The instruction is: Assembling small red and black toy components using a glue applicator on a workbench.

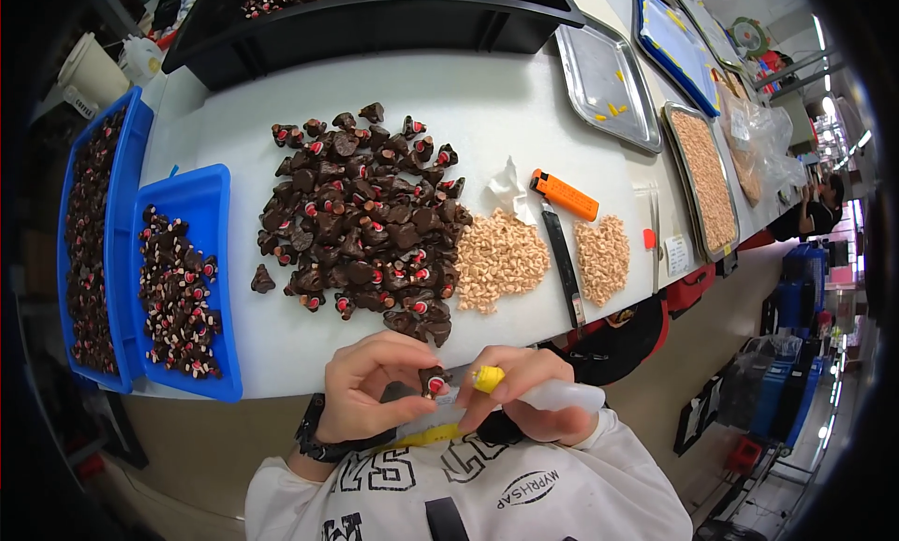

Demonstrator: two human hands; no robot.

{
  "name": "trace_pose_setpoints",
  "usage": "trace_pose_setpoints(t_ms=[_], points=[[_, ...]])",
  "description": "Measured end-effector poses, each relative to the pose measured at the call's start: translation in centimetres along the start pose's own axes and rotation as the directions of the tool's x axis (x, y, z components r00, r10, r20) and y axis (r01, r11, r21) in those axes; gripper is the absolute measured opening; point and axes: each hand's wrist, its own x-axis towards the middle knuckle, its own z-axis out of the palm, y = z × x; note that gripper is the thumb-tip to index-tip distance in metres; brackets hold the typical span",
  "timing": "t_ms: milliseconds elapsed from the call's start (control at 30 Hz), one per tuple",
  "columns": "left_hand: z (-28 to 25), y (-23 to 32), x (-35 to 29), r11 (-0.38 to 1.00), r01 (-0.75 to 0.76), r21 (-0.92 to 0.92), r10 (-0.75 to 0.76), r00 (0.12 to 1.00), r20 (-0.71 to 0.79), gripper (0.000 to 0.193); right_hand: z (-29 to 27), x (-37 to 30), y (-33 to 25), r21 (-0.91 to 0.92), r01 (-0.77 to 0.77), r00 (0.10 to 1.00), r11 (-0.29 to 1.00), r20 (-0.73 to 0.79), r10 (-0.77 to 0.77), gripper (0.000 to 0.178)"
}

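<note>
Between the thumb and fingers of my left hand [367, 384] is a small dark brown piece [434, 383] with a red and white part facing me. My right hand [523, 372] is closed around a whitish squeeze bottle [569, 397], its clear tip close to the piece; whether they touch I cannot tell. A yellow wrap [488, 379] sits on one right fingertip. Just beyond my hands lies a heap of similar dark brown pieces [351, 213], many showing red and white parts. Beside it is a pile of small beige pieces [501, 258].
A black-handled cutter [560, 265], an orange tool [565, 195], crumpled white paper [510, 190] and a second beige pile [602, 258] lie rightward. Blue trays [220, 288] of pieces stand left, a black bin [375, 31] behind. Metal trays [646, 110] and tweezers [655, 232] are further right.
</note>
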Motion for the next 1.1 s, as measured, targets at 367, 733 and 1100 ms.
trace_pose_setpoints(t_ms=[367, 733, 1100], points=[[-0.1, 0.3, 0.3, 0.989, -0.061, 0.134, 0.058, 0.998, 0.025, 0.038, -0.1, 0.3, 0.9, -0.127, 0.106, 0.992, 0.986, 0.084, -0.096, 0.047], [-0.2, 0.6, 0.2, 0.991, -0.023, 0.135, 0.020, 1.000, 0.020, 0.038, 0.5, 0.2, 1.2, -0.164, 0.159, 0.987, 0.974, 0.014, -0.159, 0.042], [-0.1, 0.3, 0.2, 0.994, -0.030, 0.106, 0.030, 1.000, 0.001, 0.038, -0.2, -0.4, 0.9, 0.319, -0.019, 0.999, 0.948, -0.035, 0.031, 0.046]])
